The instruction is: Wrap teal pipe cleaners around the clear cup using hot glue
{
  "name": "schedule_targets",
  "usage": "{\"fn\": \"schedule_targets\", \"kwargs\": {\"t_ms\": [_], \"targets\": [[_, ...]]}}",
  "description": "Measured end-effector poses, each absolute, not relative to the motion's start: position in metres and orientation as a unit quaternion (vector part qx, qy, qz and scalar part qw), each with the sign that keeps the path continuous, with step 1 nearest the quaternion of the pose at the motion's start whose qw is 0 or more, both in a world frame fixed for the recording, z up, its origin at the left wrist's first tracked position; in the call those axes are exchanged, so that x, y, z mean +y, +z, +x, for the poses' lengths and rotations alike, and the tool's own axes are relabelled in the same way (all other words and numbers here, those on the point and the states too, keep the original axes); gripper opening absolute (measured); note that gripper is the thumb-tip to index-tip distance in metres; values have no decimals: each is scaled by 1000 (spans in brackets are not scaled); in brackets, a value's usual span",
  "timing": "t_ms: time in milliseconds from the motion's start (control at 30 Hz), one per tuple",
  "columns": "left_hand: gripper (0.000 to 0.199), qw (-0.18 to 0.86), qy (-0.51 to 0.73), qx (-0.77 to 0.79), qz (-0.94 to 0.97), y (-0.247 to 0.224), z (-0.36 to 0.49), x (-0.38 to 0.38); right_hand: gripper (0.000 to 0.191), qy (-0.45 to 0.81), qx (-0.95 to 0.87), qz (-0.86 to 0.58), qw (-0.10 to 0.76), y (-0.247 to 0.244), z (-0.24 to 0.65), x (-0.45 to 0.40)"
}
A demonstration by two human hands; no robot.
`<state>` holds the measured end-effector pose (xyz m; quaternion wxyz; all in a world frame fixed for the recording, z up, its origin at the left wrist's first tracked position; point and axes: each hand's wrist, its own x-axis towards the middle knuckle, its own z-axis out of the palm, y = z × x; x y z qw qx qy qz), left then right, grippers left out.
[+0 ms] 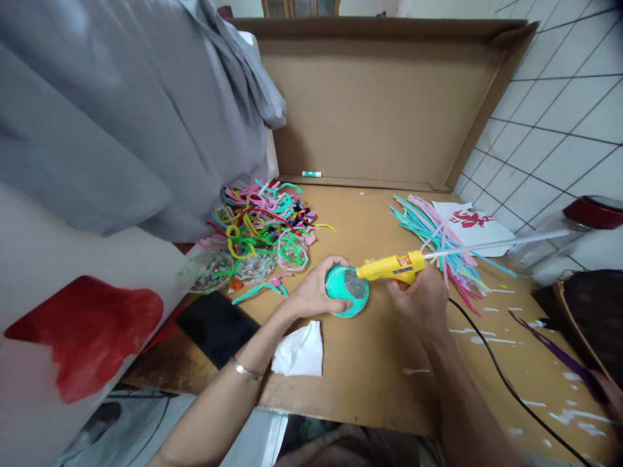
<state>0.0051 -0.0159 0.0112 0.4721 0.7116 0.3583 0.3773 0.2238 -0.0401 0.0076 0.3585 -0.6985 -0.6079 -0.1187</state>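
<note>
My left hand [318, 288] is wrapped round a round, clear container [335, 280] whose side is covered in turquoise pipe cleaner. A bare, clear patch of it shows on the side toward the right. In my right hand [422, 301] is a yellow hot glue gun [392, 267], pointing left, with its nozzle at the edge of that bare patch. Whether the nozzle touches the surface I cannot tell. A long clear glue stick [496, 244] sticks out of the gun's back end, and a black cord [491, 353] runs from it toward the lower right.
A tangled heap of coloured pipe cleaners [263, 217] lies at the left, beside a black tablet-like slab [217, 327] and a white tissue [299, 349]. Straight pipe cleaners [438, 233] lie at the right, near a clear jar [549, 250] and a brown bag [591, 318]. A cardboard wall [374, 110] stands behind.
</note>
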Motion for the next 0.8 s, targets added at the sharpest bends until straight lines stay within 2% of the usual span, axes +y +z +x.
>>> {"fn": "schedule_targets", "kwargs": {"t_ms": [367, 800], "targets": [[64, 453, 370, 369, 723, 11, 6, -18, 37, -114, -617, -700, 341, 8, 223, -40], [63, 459, 367, 359, 725, 12, 6, -18, 33, -101, -609, -712, 336, 9, 223, -41]]}}
